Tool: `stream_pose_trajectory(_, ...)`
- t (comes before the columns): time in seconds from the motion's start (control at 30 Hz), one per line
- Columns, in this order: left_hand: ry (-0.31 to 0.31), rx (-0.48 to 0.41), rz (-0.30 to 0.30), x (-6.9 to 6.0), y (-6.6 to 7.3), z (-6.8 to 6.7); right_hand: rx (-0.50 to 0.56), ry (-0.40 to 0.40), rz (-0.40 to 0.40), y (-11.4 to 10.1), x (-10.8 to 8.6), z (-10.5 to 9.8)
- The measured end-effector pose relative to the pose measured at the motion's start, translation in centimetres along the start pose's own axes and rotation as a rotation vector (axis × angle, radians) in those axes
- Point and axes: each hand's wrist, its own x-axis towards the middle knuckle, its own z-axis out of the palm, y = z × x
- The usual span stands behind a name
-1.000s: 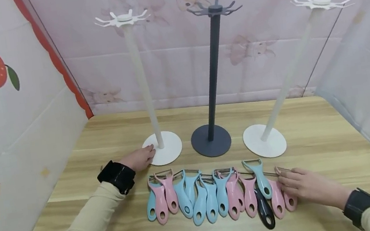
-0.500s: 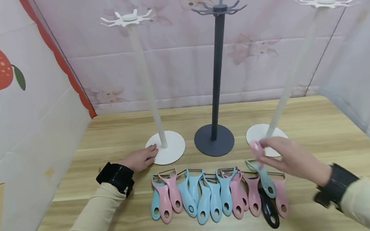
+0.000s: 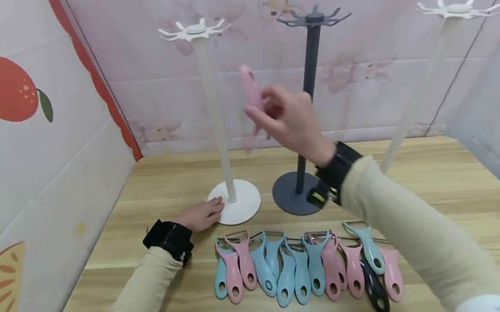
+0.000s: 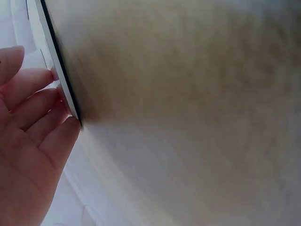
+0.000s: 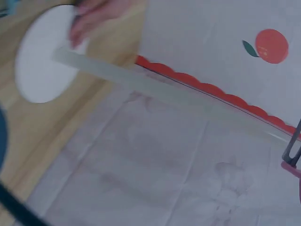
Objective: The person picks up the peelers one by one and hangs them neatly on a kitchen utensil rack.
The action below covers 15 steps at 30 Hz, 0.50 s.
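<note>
My right hand [image 3: 293, 120] pinches a pink peeler [image 3: 251, 85] in mid-air, handle end up and blade end down, between the left white rack stand [image 3: 217, 112] and the dark grey rack stand [image 3: 311, 62]. Part of this peeler shows at the right edge of the right wrist view, its metal blade [image 5: 292, 148] uppermost there. My left hand [image 3: 200, 216] rests with extended fingers on the round white base [image 3: 246, 207] of the left stand. In the left wrist view, the left fingers [image 4: 40, 106] touch the base's thin edge. Both white and grey stands carry bare hooks on top.
A row of peelers lies in front of the stands: several pink [image 3: 355, 272], several light blue [image 3: 301, 276] and one black [image 3: 375, 287]. Another white rack stand [image 3: 413, 85] stands at the right, its base hidden by my right arm. Cloth walls [image 3: 161, 104] enclose the wooden table [image 3: 466, 195].
My right hand picked up the rightmost pink peeler from the row, then carried it up and left towards the left stand. My left hand stays on the white base. The head view shifts slightly.
</note>
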Motion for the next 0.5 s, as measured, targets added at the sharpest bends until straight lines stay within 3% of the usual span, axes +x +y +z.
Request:
stream_pose_trajectory(0.13,0.006,-0.004,-0.005,-0.1,0.1,0.0,-0.047,0.037,0.131,-1.0,3.8,1.4)
stream_pose_trajectory(0.23,0.016,-0.001,-0.001,-0.1,0.3,-0.1,-0.114,0.007,0.231,-1.5,5.8,2.1)
stream_pose_trajectory(0.37,0.007,0.03,-0.019,0.1,0.3,0.0,-0.147,-0.048,0.266,-1.8,6.8,2.9)
stream_pose_trajectory(0.5,0.002,0.061,-0.025,0.2,0.7,-0.1,-0.119,-0.066,0.278,-1.7,6.5,3.5)
